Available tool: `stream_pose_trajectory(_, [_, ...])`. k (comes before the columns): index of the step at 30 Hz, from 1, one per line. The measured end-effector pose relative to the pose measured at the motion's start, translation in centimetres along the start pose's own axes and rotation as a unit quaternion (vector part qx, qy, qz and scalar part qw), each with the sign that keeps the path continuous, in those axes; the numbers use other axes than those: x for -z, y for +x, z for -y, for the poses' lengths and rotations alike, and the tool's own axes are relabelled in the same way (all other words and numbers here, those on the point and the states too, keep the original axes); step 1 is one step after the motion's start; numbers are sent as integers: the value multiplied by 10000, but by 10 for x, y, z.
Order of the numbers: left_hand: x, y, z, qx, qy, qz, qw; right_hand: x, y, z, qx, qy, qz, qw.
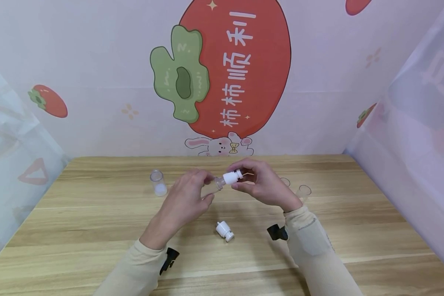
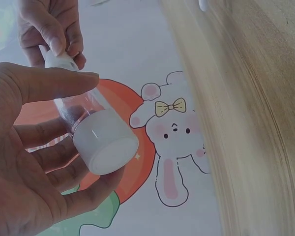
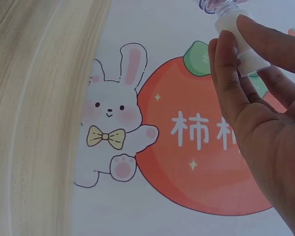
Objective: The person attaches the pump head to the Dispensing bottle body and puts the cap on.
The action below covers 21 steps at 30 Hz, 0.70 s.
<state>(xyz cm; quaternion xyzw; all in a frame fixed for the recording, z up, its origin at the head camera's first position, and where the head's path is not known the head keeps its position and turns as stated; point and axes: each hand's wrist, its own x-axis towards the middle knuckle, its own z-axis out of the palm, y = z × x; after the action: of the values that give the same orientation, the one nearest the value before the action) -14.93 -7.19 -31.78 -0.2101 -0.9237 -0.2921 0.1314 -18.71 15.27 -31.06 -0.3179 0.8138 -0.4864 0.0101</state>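
Observation:
My left hand (image 1: 185,195) grips a small clear bottle (image 2: 78,110) with a thick white base, its thumb on one side and fingers curled round the other. The bottle is tilted, its neck toward my right hand (image 1: 266,185). Between thumb and fingers, that hand pinches a white pump head (image 1: 232,177), lined up with the neck and meeting it. How far the two are joined cannot be told. Both hands are above the table. Below them, a second white pump head (image 1: 225,231) lies on its side on the wood.
Another clear bottle with a white base (image 1: 158,183) stands on the wooden table (image 1: 96,222) to the left. Two clear, cap-like pieces, one of them a round-rimmed piece (image 1: 304,190), are partly behind my right hand and wrist. A printed backdrop (image 1: 107,123) rises at the table's back edge.

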Motion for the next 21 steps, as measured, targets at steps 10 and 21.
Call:
stream_pose_trajectory(10, [0, 0, 0, -60, -49, 18, 10000, -2, -1, 1, 23, -58, 22, 10000])
stream_pose_trajectory(21, [0, 1, -1, -89, -230, 76, 9997, -2, -1, 4, 164, -150, 112, 9997])
